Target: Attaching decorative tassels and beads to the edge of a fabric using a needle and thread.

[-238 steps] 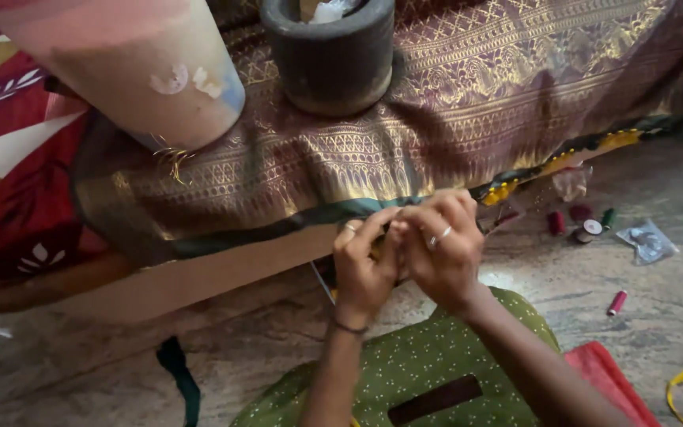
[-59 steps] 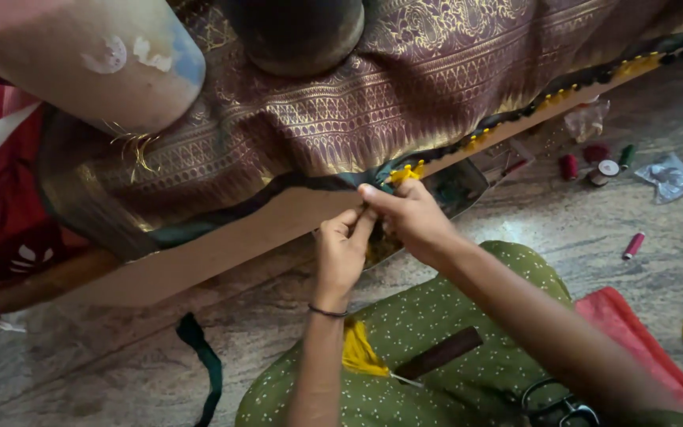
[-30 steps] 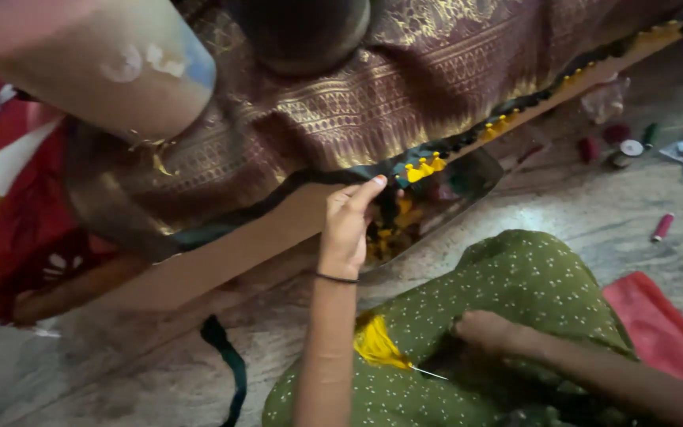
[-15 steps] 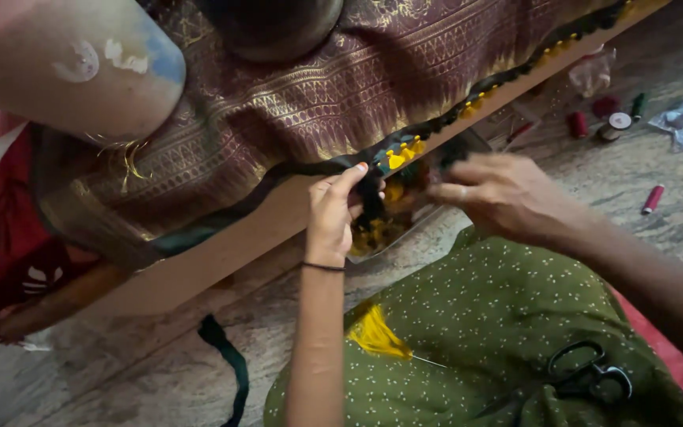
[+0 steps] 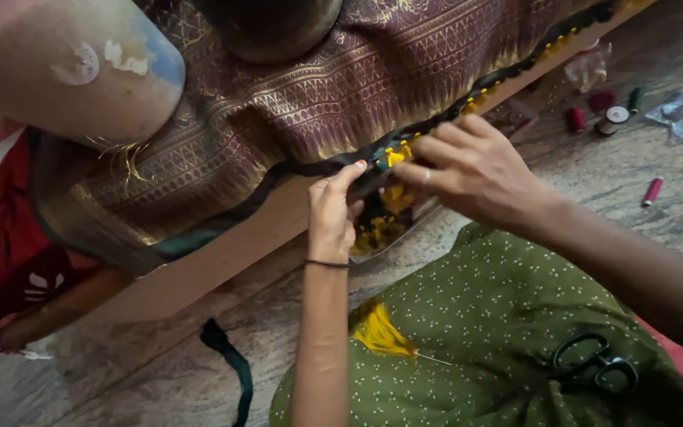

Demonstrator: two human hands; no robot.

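A maroon and gold patterned cloth (image 5: 373, 87) hangs over a low wooden board (image 5: 223, 253). Its dark green edge (image 5: 302, 170) carries small yellow tassels (image 5: 395, 156). My left hand (image 5: 332, 209) pinches that edge from below, thumb and forefinger pressed on the fabric. From the right, my right hand (image 5: 472, 170) reaches in with a ring on one finger and its fingertips closed on the tasselled edge beside the left hand. A bundle of yellow thread (image 5: 381, 332) and black scissors (image 5: 594, 364) lie on my green dotted lap (image 5: 476, 332).
Thread spools (image 5: 610, 119) in red, maroon and green, a clear plastic bag (image 5: 681, 115) and one loose red spool (image 5: 652, 191) lie on the stone floor at the right. A dark green strip (image 5: 231, 368) trails on the floor. A pale cylinder (image 5: 73, 67) and a dark pot (image 5: 270, 24) rest on the cloth.
My right hand left the cloth, dropped to my lap, then came back up to the tasselled edge beside the left hand. The scissors now lie on my lap.
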